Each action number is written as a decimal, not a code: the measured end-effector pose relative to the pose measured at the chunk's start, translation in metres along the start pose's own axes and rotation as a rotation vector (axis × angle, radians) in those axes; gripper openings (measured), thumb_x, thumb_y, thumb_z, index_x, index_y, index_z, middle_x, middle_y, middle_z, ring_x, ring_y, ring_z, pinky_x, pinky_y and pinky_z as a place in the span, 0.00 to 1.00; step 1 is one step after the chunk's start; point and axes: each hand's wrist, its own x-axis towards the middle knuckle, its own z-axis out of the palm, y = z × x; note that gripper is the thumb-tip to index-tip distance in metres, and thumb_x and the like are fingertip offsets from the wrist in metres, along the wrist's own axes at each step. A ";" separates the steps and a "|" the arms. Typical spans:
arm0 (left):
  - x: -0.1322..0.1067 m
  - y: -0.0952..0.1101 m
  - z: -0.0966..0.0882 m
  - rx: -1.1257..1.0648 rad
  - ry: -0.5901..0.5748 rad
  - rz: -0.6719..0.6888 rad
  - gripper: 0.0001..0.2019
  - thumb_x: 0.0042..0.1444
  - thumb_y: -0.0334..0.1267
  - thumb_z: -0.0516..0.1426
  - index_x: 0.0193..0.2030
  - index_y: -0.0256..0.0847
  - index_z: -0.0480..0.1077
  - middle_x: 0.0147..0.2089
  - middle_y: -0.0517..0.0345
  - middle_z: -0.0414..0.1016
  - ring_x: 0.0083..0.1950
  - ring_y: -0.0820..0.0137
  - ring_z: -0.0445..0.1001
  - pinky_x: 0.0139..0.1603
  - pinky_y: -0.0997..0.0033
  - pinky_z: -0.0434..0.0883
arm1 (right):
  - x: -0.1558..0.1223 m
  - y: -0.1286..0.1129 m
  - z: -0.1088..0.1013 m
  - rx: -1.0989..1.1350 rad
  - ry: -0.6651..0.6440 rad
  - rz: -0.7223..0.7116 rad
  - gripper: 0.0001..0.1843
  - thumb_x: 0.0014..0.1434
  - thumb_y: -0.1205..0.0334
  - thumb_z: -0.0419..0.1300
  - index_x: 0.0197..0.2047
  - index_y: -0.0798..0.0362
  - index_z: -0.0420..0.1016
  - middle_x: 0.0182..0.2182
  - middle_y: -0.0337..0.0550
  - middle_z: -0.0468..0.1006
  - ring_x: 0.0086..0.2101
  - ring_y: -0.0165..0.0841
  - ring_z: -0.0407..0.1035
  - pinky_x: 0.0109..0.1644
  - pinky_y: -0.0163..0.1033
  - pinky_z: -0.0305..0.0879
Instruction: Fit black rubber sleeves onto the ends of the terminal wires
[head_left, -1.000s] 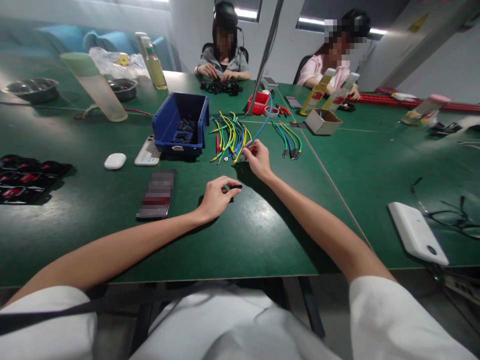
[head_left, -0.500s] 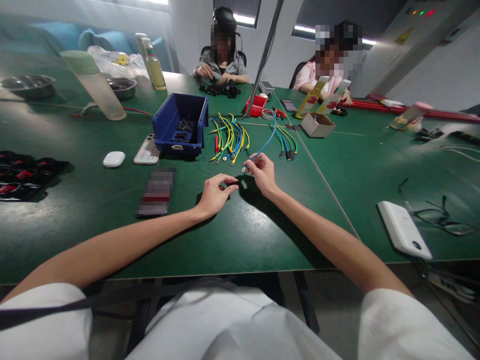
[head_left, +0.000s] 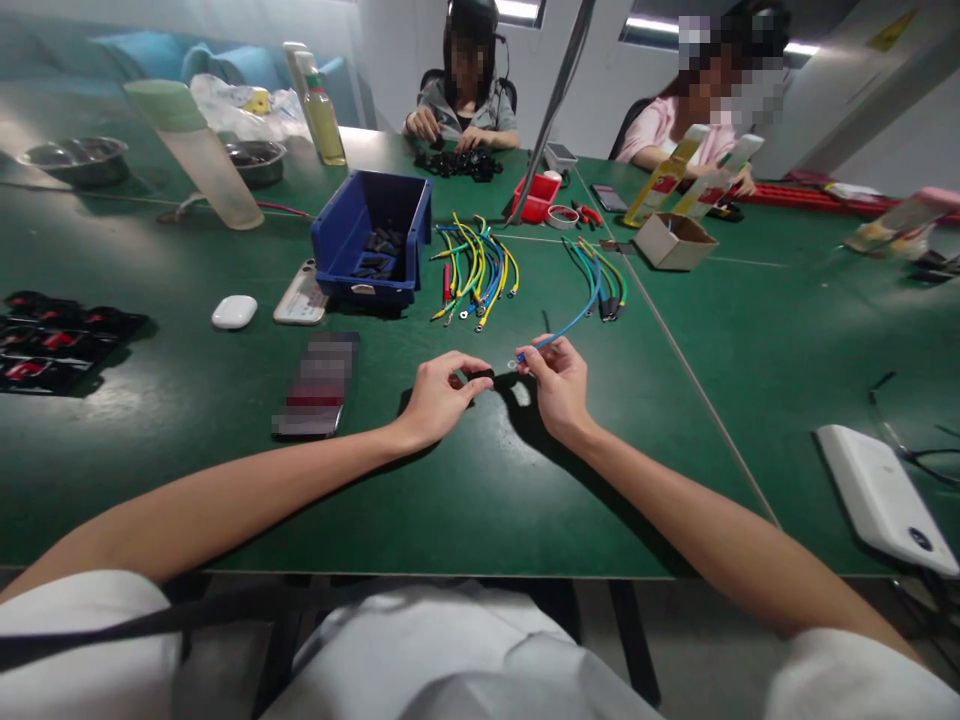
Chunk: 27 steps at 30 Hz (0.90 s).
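Observation:
My right hand (head_left: 559, 384) pinches one end of a blue wire (head_left: 574, 322) with a ring terminal, just above the green table (head_left: 187, 420). My left hand (head_left: 439, 392) rests on the table a short way to the left, fingers curled round a small black part (head_left: 478, 377). Behind both hands lies a pile of yellow, blue and green wires (head_left: 472, 265). A smaller bundle of wires (head_left: 604, 280) lies to the right of it. A blue bin (head_left: 373, 238) with dark parts stands at the left of the pile.
A phone (head_left: 316, 385), a white mouse-like case (head_left: 234, 312) and a second phone (head_left: 302, 294) lie left of my hands. Black and red parts (head_left: 52, 335) sit at far left. A white device (head_left: 885, 498) lies at right. A cardboard box (head_left: 673, 242), bottles and two seated people are beyond.
My right hand drew the blue wire out of the pile toward me and now sits close to my left hand. My left hand stayed in place.

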 end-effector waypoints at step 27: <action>-0.001 -0.001 -0.001 -0.019 0.035 -0.004 0.10 0.54 0.41 0.63 0.42 0.41 0.78 0.41 0.53 0.78 0.40 0.68 0.76 0.36 0.72 0.72 | -0.018 -0.010 0.005 0.044 -0.043 0.062 0.23 0.52 0.58 0.68 0.40 0.46 0.56 0.34 0.36 0.83 0.33 0.31 0.77 0.46 0.43 0.72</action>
